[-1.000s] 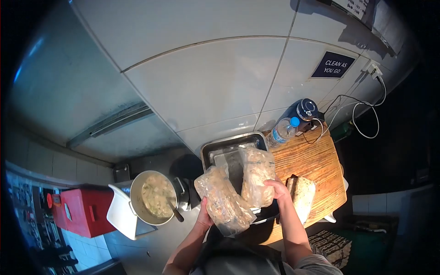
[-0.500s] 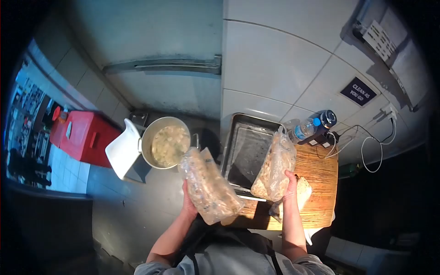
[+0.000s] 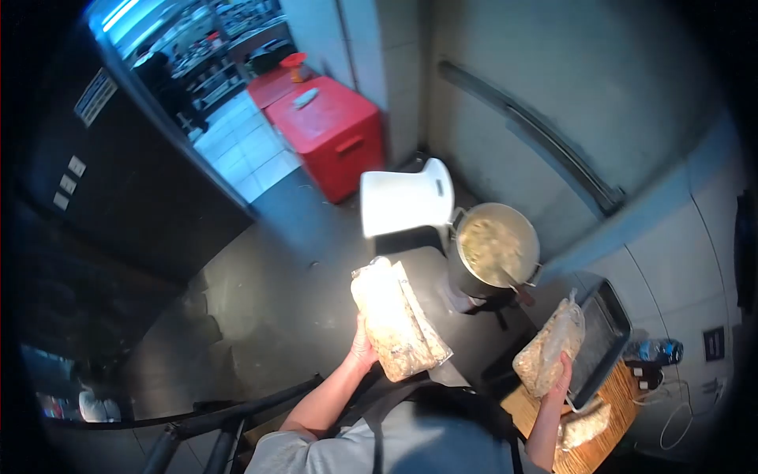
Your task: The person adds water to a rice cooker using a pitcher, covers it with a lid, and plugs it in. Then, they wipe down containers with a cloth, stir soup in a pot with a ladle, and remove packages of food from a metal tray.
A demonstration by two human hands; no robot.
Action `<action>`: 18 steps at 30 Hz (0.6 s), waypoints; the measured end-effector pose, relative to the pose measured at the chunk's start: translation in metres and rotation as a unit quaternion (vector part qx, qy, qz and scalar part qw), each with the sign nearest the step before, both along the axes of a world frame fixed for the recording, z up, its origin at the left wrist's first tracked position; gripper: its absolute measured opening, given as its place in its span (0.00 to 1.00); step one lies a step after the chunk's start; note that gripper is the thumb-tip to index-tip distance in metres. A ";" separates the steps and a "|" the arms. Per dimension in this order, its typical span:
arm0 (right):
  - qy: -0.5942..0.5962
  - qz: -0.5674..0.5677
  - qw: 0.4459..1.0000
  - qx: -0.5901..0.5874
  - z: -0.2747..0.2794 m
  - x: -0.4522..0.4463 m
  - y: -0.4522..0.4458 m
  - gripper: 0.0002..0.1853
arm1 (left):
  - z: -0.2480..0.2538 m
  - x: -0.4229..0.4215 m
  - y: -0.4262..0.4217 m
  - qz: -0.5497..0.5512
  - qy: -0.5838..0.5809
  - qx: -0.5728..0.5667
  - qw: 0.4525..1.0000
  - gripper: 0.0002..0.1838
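My left hand [image 3: 364,344] grips a clear plastic bag of flat, pale brown-flecked food [image 3: 396,328], brightly lit, in front of my body. My right hand [image 3: 561,381] is closed on a second such bag [image 3: 546,352], which overlaps the near edge of a dark metal tray [image 3: 615,310]. On the wooden table [image 3: 617,411] below my right hand lies another piece or bag of similar pale food [image 3: 586,426]. The exact kind of food cannot be made out. My fingers are partly hidden behind the bags.
A large pot [image 3: 496,241] of chunky pale food, with a utensil in it, stands beside a white chair [image 3: 407,197]. A red chest [image 3: 332,134] stands near a doorway at upper left. A water bottle [image 3: 655,351] and cables are at the right. Dark metal rails [image 3: 229,430] are at lower left.
My view has turned left, so the pot, tray and table now appear farther right and more doorway shows. Both bags remain in my hands, the left one now away from the pot.
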State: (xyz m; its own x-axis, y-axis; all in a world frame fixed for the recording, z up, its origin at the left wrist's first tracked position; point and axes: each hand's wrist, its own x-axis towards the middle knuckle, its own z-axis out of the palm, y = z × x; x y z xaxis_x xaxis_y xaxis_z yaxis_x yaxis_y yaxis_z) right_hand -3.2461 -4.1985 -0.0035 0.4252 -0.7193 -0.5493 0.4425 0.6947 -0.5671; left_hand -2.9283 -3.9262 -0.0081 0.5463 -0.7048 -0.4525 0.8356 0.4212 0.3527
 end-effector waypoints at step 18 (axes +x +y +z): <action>-0.016 0.160 0.987 -0.026 0.007 0.365 0.015 0.30 | -0.015 0.257 0.275 0.424 -0.054 0.127 0.895 0.40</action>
